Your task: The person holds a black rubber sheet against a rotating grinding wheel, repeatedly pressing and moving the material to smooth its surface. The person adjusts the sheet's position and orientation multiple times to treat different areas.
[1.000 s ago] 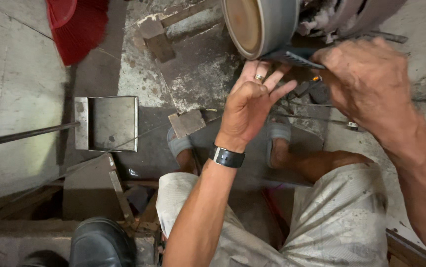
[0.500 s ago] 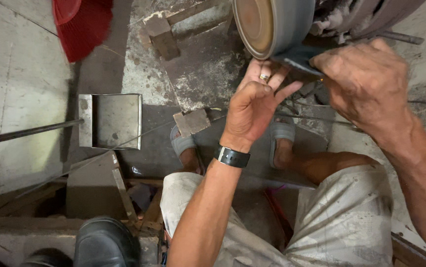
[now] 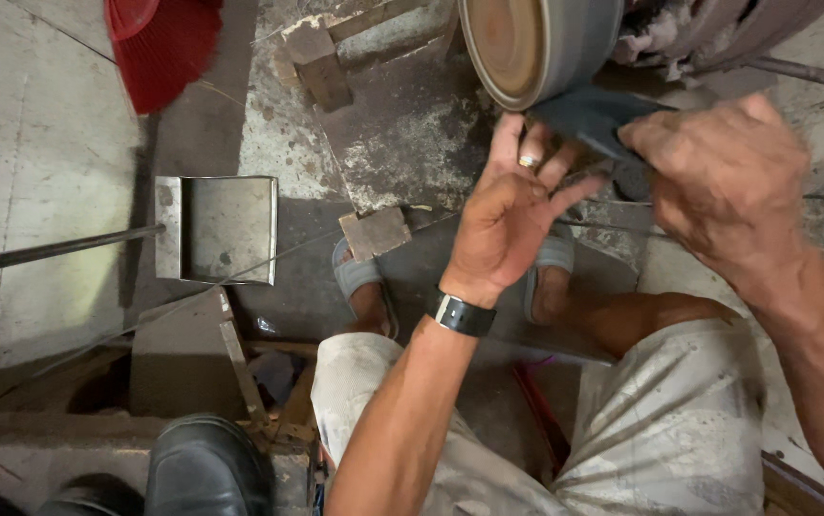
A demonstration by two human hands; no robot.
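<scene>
Both hands — left hand [image 3: 508, 215], right hand [image 3: 723, 186] — grip a dark blade [image 3: 589, 115] against the wheel [image 3: 536, 43].

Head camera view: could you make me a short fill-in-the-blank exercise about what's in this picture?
1. Both hands press a dark flat piece against a round grinding ____.
2. The left hand wears a ring, and a dark ____ sits on its wrist.
3. The broom at top left has ____ bristles.
4. The metal dustpan lies ____ the broom.

Missing words: wheel; watch; red; below
</scene>
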